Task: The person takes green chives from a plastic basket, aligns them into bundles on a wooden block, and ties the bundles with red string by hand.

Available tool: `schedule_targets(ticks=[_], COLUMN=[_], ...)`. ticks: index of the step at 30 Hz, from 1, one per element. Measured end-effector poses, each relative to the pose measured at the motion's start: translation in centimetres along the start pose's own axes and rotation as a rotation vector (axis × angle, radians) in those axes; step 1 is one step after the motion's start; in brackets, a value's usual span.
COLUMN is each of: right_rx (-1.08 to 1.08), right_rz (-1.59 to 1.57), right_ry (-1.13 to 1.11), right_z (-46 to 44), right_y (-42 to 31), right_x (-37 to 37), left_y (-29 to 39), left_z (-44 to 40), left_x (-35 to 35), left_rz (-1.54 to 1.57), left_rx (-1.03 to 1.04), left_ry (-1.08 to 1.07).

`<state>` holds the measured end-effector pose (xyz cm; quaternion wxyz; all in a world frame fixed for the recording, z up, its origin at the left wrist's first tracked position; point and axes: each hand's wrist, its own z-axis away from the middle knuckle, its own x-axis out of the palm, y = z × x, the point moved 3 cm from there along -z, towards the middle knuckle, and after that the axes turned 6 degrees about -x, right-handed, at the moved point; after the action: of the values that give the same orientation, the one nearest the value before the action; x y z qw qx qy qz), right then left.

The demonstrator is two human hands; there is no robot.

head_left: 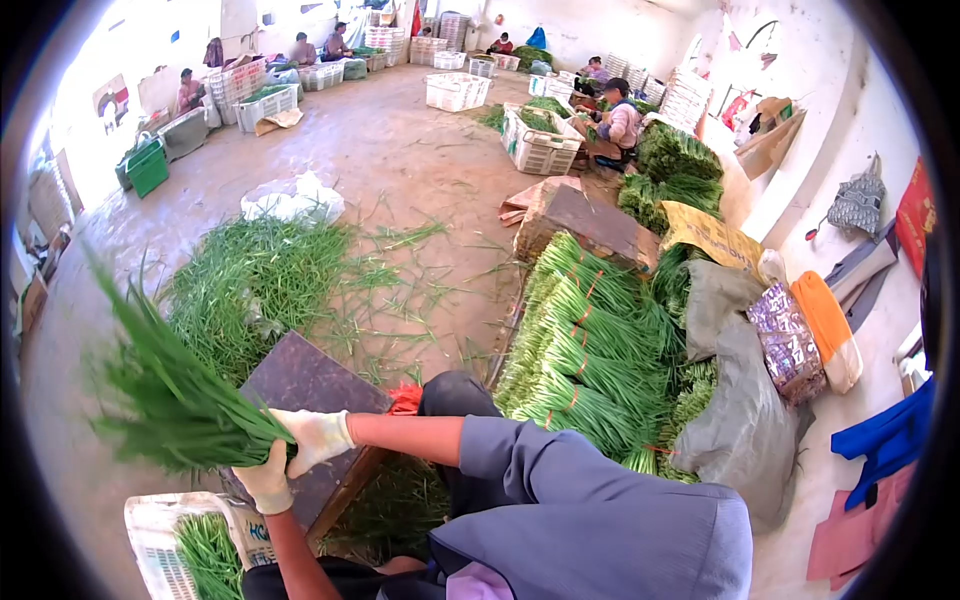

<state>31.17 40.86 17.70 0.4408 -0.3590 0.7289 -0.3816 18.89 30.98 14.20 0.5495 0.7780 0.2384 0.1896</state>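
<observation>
My left hand (pixel 266 481), in a pale work glove, is closed round the lower end of a bunch of long green chives (pixel 190 400). My right hand (pixel 318 438), gloved too, reaches across and grips the same bunch just above it. The leafy tips fan out to the upper left and are blurred. Both hands are over the left edge of a dark wooden board (pixel 310 385). Below them stands a white plastic crate (pixel 160 545) with green stalks (pixel 208 555) inside.
Loose green leaves (pixel 255 280) are heaped on the floor beyond the board. To my right lie stacked tied bundles (pixel 590 350), beside a grey plastic sheet (pixel 740 420). Farther off, a person (pixel 615 125) sits by a white crate (pixel 540 145); other people sit along the walls.
</observation>
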Motion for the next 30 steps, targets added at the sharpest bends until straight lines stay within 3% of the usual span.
schedule_targets(ticks=[3,7,13,16,18,19,20,21,22,23,25,27,30], right_rx=[-0.062,-0.072,-0.273,-0.261,0.102,-0.2,-0.215,-0.222,-0.119,-0.121,-0.099,-0.126,-0.039], right_rz=[0.068,0.249,0.082,0.097,0.004,0.144,0.18,0.207,0.242,0.307,0.179,0.057,0.094], right_ry=[0.074,0.11,0.24,0.264,0.103,0.185,0.206,0.234,0.256,0.189,0.115,0.093,0.013], right_z=[-1.2,-0.4,-1.7,-1.8,-3.6,-3.5,-3.6,-3.3,-3.5,-3.5,-3.9,-3.9,-3.3], right_y=[4.3,8.9,6.4,7.3,9.5,6.8,6.7,7.0,8.1,8.7,7.4,5.9,8.9], right_x=[0.5,1.8,2.7,3.0,3.8,2.4,2.0,2.4,2.9,3.0,2.5,1.9,3.9], left_y=[-0.7,-1.6,-3.7,-6.9,-6.2,-4.1,-3.3,-4.0,-6.9,-9.9,-7.2,-6.3,-5.2], left_z=[-0.4,1.1,1.1,-0.1,-0.1,0.0,0.1,-0.1,-0.6,0.5,-0.1,0.1,0.3], left_x=[0.9,0.9,1.2,1.5,1.0,0.8,0.7,0.4,-0.6,0.0,0.2,-0.2,0.0], left_rz=[0.03,0.015,-0.02,-0.133,-0.09,-0.055,-0.064,-0.137,-0.453,-0.003,-0.164,-0.437,-0.385], left_rx=[0.06,0.018,-0.02,-0.045,-0.021,0.011,0.018,0.022,0.103,-0.152,0.074,-0.013,-0.015], left_ry=[-0.122,-0.123,-0.089,-0.112,-0.103,-0.081,-0.065,-0.069,-0.109,-0.057,-0.085,-0.057,0.09])
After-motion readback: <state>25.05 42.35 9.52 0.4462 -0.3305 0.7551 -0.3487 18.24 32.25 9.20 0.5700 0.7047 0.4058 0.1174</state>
